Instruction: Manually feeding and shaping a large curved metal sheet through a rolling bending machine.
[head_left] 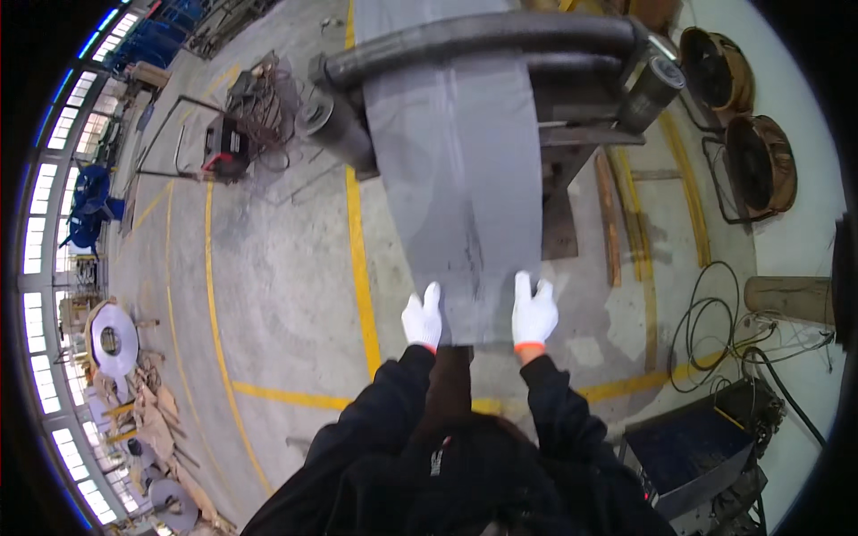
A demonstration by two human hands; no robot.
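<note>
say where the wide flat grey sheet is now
In the head view, the wide flat grey sheet runs down the middle from the top edge, past the long dark roller, its near end between the white-gloved left hand and right hand.

Tangled cables (261, 114) and wooden beams (609, 221) lie on the grey floor (284, 299).

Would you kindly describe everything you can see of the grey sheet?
The grey sheet is long, broad and dull; its exact material is unclear. It passes beneath a thick dark roller and extends toward the person. A pale streak runs lengthwise, with dark marks closer to its near end. There, the white-gloved left hand and right hand touch its opposite side edges.
</note>
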